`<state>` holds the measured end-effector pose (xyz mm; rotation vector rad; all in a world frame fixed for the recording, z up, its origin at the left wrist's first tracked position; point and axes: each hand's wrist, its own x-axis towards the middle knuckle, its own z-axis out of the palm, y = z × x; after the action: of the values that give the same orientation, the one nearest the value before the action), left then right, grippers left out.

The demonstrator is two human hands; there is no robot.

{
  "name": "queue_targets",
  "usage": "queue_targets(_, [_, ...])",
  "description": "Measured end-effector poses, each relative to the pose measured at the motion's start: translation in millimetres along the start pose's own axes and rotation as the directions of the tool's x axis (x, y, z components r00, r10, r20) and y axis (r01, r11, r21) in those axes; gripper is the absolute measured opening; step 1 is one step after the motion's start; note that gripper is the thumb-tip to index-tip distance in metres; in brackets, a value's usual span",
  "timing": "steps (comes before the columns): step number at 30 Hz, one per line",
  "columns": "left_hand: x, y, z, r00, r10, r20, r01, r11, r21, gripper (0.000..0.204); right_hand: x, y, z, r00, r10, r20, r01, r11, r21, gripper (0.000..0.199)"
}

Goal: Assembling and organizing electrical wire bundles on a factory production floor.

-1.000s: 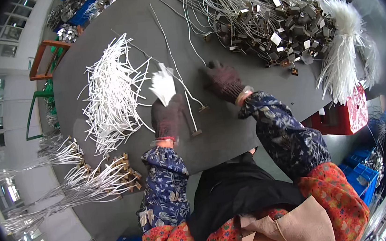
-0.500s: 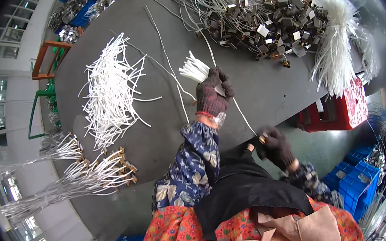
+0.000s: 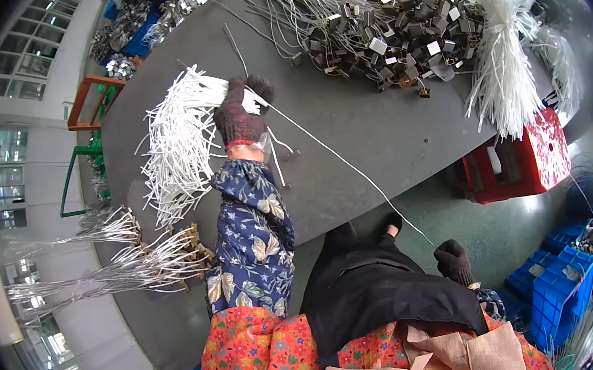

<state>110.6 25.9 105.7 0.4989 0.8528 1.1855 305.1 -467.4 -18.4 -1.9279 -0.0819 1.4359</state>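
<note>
A: What takes up the most room?

B: The grey tabletop. Along its far side lies a heap of small metal clips on wires, with a tied bundle of white strands just beside it to the right.

A: And on the left?

B: A loose pile of white tubes, near the edge. A red crate sits on the floor below the tabletop's right side.

A: The hands?

B: Both gloved. The left hand rests on the tube pile, its grip pressed together on a few tubes. The right hand is low, off the tabletop, pinching one thin white wire.

A: Where does that wire run?

B: Taut, from the left hand across the tabletop down to the right.
</note>
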Motion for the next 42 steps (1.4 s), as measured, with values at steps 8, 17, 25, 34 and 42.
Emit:
queue_targets(8, [15,58,-2,0.973,0.22,-0.075,-0.217,0.975,0.039,0.021,-2,-3,2,0.999,-0.048,-0.002,0.048,0.999,-0.003,0.016])
queue_targets(17, [-12,79,17,0.95,0.293,-0.107,-0.283,0.953,0.106,0.019,4,0,-4,0.996,-0.088,-0.014,0.088,0.996,0.005,0.015])
queue_targets(25, [-23,86,24,0.939,0.314,-0.139,-0.294,0.945,0.142,0.023,3,-9,-1,0.993,-0.109,-0.044,0.108,0.994,-0.028,0.016])
queue_targets(34, [-38,85,19,0.921,0.345,-0.179,-0.312,0.931,0.192,0.023,5,-11,5,0.993,-0.119,0.001,0.119,0.993,-0.025,0.016])
queue_targets(42, [-137,-53,-29,0.88,-0.284,0.381,0.095,0.891,0.444,0.024,13,-27,37,0.975,-0.102,0.197,0.081,0.99,0.112,0.015])
